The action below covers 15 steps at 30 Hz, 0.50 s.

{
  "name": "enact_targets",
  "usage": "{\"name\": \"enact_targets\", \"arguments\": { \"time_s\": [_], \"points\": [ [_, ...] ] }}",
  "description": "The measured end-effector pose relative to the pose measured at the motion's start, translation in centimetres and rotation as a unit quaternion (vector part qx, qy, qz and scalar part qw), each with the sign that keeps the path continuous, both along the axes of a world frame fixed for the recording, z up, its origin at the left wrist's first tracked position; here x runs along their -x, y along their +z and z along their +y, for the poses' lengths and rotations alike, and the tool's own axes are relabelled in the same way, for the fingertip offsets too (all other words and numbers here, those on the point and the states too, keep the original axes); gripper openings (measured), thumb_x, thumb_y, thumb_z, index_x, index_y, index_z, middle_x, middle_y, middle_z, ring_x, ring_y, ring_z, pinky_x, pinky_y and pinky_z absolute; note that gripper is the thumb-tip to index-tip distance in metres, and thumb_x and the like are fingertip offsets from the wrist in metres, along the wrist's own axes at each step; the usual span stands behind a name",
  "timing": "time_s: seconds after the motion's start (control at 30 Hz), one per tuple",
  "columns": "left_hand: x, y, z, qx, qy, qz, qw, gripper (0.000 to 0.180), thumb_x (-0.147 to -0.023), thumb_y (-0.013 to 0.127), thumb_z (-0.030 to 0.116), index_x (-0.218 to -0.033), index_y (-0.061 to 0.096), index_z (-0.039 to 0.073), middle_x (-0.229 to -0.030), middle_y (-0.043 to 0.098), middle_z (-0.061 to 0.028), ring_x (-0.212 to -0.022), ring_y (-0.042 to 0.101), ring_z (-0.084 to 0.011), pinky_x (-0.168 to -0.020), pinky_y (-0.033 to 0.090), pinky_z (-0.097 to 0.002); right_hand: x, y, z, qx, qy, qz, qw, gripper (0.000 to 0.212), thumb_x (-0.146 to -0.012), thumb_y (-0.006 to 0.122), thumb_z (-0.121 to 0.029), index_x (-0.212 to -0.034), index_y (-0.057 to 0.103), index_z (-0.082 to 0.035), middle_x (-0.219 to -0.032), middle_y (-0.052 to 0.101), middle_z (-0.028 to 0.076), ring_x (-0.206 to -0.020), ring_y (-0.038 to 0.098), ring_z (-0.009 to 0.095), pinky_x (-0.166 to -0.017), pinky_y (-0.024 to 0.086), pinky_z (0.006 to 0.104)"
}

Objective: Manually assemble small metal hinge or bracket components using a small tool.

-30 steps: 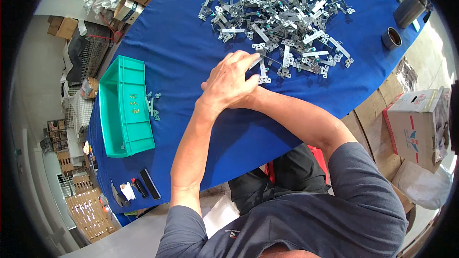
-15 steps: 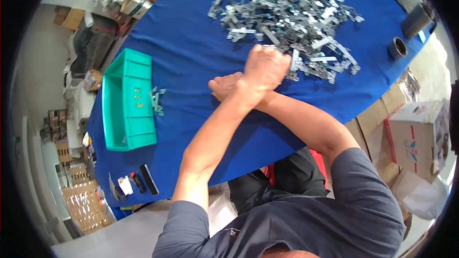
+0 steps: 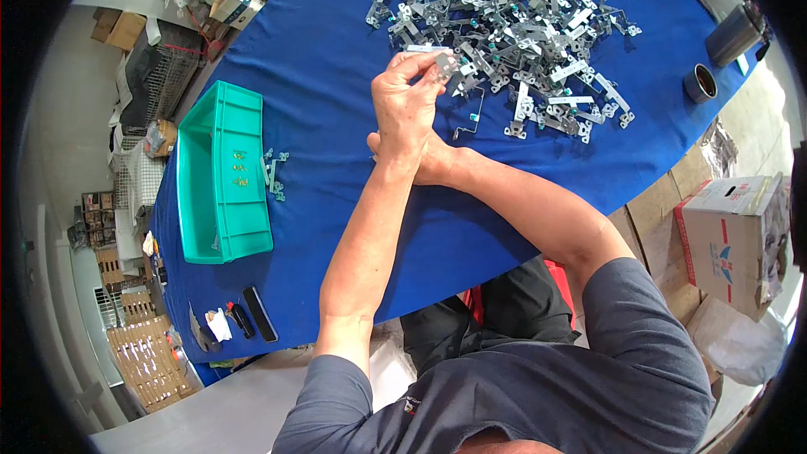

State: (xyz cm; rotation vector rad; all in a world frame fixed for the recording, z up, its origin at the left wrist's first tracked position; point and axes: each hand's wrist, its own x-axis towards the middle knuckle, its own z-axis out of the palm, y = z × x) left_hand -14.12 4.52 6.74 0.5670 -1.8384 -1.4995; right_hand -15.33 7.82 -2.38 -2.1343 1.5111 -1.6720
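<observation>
My left hand (image 3: 403, 105) is closed, pinching a small metal bracket (image 3: 445, 65) between thumb and fingers at the near left edge of a heap of metal brackets (image 3: 517, 34). Several of the heaped pieces show small teal parts. Crossing beneath the left wrist is my right hand (image 3: 433, 160). Most of its fingers are hidden there, so what it holds, if anything, does not show. A thin bent metal piece (image 3: 472, 118) lies just right of my hands.
Left on the blue cloth (image 3: 328, 101) stands a green bin (image 3: 248, 219), with a few metal pieces (image 3: 273, 175) beside it. A black phone-like slab (image 3: 260, 314) lies near the front left edge. A dark cup (image 3: 699, 84) and a dark flask (image 3: 734, 36) are at the right.
My left hand has moved left and back from the heap's near edge and now shows a bracket in its fingers. The right hand stays at about the same place under the left wrist.
</observation>
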Motion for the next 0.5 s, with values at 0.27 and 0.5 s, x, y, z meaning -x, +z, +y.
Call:
{"name": "enact_targets", "arguments": {
  "time_s": [0.27,0.5],
  "points": [
    [0.8,-1.1,-1.7,0.513,0.002,-0.074,0.855,0.021,-0.072,0.072,0.001,-0.092,0.066,0.006,-0.092,0.067,-0.0075,-0.082,0.067,-0.0285,-0.069,0.056,-0.0397,-0.2,-0.2,0.0,-0.091,0.014,0.006,0.996,0.020,-0.093,0.058,-0.018,-0.088,0.043,-0.007,-0.076,0.043,0.008,-0.069,0.046,0.025,-0.065,0.038,0.0410],
    [1.3,-0.8,-0.6,0.201,-0.033,-0.038,0.978,0.007,-0.078,0.063,0.000,-0.083,0.059,0.003,-0.083,0.066,-0.0102,-0.073,0.068,-0.0309,-0.061,0.054,-0.0399,-0.4,-0.6,-0.3,-0.133,0.038,-0.062,0.988,0.025,-0.099,0.054,-0.022,-0.080,0.055,-0.006,-0.071,0.049,0.010,-0.068,0.049,0.026,-0.065,0.038,0.0451]
  ]
}}
